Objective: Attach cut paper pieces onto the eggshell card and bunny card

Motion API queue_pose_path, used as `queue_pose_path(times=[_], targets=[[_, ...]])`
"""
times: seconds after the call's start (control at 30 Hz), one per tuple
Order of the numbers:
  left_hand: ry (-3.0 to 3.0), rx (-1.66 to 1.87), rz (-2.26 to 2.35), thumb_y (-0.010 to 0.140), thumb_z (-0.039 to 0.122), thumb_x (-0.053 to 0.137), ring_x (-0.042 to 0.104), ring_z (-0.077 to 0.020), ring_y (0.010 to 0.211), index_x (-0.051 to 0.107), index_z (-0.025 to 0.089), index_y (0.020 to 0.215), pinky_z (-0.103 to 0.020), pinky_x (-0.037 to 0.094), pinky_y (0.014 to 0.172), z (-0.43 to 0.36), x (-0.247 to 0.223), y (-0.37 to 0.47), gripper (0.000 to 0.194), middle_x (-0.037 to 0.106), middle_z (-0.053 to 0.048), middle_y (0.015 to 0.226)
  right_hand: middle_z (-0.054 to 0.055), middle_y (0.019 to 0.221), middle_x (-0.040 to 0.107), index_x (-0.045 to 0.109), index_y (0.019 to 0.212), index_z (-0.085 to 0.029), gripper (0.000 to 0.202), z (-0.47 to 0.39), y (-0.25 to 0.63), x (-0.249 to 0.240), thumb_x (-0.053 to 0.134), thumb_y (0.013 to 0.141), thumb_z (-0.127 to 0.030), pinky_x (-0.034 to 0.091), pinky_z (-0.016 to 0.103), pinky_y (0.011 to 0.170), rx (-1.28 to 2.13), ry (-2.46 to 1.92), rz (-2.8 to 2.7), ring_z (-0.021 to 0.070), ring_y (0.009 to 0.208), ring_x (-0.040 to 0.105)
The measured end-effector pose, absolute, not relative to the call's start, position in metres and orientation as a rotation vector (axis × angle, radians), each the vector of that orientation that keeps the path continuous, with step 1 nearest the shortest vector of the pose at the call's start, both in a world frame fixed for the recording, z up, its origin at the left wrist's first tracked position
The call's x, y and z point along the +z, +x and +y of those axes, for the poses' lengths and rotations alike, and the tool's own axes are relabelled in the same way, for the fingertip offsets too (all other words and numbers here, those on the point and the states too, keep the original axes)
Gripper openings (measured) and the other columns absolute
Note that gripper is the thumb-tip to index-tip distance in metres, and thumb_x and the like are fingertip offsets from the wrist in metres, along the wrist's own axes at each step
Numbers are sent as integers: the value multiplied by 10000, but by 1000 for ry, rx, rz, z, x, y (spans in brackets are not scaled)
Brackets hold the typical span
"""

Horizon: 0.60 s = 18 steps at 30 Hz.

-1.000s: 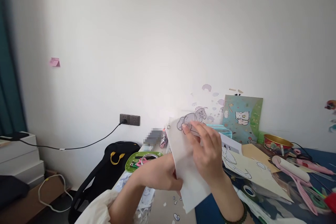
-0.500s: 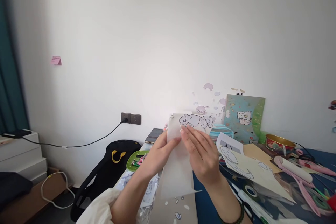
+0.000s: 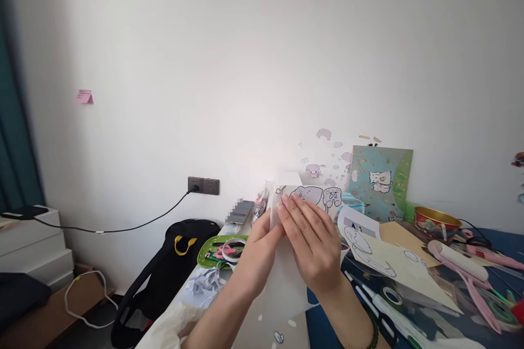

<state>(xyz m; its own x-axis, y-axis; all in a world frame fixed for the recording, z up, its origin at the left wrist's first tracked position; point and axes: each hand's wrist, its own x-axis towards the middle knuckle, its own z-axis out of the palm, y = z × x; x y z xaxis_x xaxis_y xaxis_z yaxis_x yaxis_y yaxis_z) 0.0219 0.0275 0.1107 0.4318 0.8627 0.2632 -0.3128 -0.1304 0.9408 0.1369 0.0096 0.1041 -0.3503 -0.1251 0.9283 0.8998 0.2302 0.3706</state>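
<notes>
I hold up a white sheet (image 3: pixel 286 283) printed with black-outlined cartoon animals (image 3: pixel 317 196) along its top edge. My left hand (image 3: pixel 256 253) grips the sheet's left edge from behind. My right hand (image 3: pixel 313 245) lies across the front of the sheet, its fingertips pressing near the top left corner beside the printed figures. A dark bead bracelet (image 3: pixel 373 335) sits on my right wrist. The lower part of the sheet hangs in front of the table.
A cluttered table holds a green tray (image 3: pixel 207 253) with pink scissors, a phone (image 3: pixel 241 210), a cream cut sheet (image 3: pixel 397 267), tape rolls, pens, a gold bowl (image 3: pixel 434 221) and a pink roller (image 3: pixel 456 259). A black bag (image 3: pixel 180 245) and wall socket (image 3: pixel 203 185) are at left.
The sheet has dropped slightly and tilted, its printed figures shifting rightward. My left hand rose from the lower edge to the upper left edge. My right hand stayed on the front.
</notes>
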Motion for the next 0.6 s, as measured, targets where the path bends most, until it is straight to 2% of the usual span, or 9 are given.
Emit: queue_pose_path(times=[0.13, 0.3, 0.47, 0.6], targets=[[1324, 1120, 556, 826, 391, 617, 615, -286, 1078, 601, 245, 1227, -356, 468, 897, 27, 112, 21, 427, 701, -65, 1128, 102, 1089, 712, 680, 1060, -121, 243, 7, 136, 105, 515, 889, -68, 533, 349, 888, -1319, -741, -1504, 219, 1073, 647], [1280, 1110, 555, 817, 362, 620, 625, -286, 1054, 613, 241, 1200, -356, 484, 861, 25, 113, 22, 402, 726, -63, 1043, 114, 1092, 710, 670, 1077, -100, 257, 8, 139, 103, 490, 899, -61, 521, 362, 888, -1316, -745, -1490, 228, 1084, 641], [1333, 1133, 542, 809, 270, 594, 624, -265, 1053, 647, 216, 1128, -348, 452, 929, 22, 117, 23, 328, 725, -45, 1037, 100, 1122, 701, 648, 1148, -128, 300, 11, 142, 101, 502, 892, -71, 506, 359, 884, -1315, -806, -1488, 226, 1108, 627], [1367, 1147, 556, 822, 260, 571, 622, -254, 1051, 650, 222, 1119, -345, 432, 959, 23, 117, 22, 309, 734, -31, 983, 94, 1121, 702, 661, 1116, -131, 287, 12, 142, 100, 469, 910, -75, 498, 351, 852, -1311, -824, -1499, 221, 1087, 637]])
